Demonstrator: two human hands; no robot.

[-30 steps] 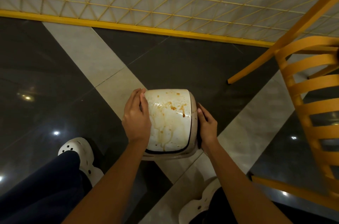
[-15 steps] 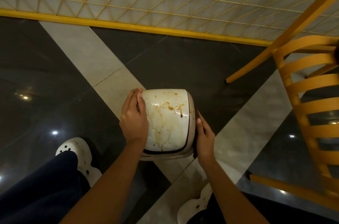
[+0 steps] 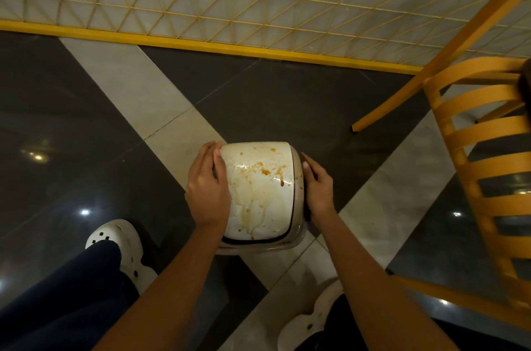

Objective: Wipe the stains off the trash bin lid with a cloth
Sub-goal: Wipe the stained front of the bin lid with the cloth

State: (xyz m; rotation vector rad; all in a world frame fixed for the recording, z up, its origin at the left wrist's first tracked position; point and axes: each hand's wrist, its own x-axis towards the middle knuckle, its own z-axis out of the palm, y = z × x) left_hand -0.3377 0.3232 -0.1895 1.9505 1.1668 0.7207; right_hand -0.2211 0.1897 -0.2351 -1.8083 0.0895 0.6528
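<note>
Trash bin lid [image 3: 258, 195]: white, domed, seated on its bin [image 3: 298, 192] on the floor [image 3: 287, 97], directly between the two sets of fingers. Orange-brown stains [image 3: 265, 171] spatter it, densest nearer the right fingers. Left hand [image 3: 207, 189] clasps the lid's left edge, thumb on top, fingers apparently curled down the side — partly hidden. Right hand [image 3: 319, 192] presses fairly straight fingers against the bin's right wall. White shoe [image 3: 120, 241] behind the left fingers; yellow chair [image 3: 482, 163] well right of the right fingers.
</note>
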